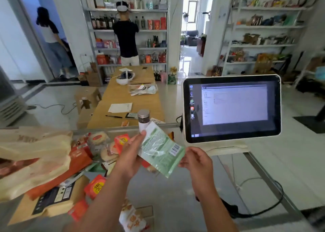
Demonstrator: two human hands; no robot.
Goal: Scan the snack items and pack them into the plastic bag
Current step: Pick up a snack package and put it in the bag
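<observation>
Head view
Packet print: the green packet [161,152] carries a barcode [175,149] near its right corner; its small white text is too blurred to read.
Bag print: brown letters on the beige bag [35,154], not legible.
Orange packs: the orange packs [95,186] have yellow labels with dark characters, unreadable.
Left hand: the left hand [131,154] grips the packet's left edge, a fingertip at its top corner.
Right hand: the right hand [197,159] pinches the lower right edge between thumb and fingers.
Packet place: held up above the glass counter [167,196], left of the screen [232,108], overlapping a metal-lidded jar [143,120].
Bag contents: reddish packs show through the film; the bag lies at the counter's left.
</observation>
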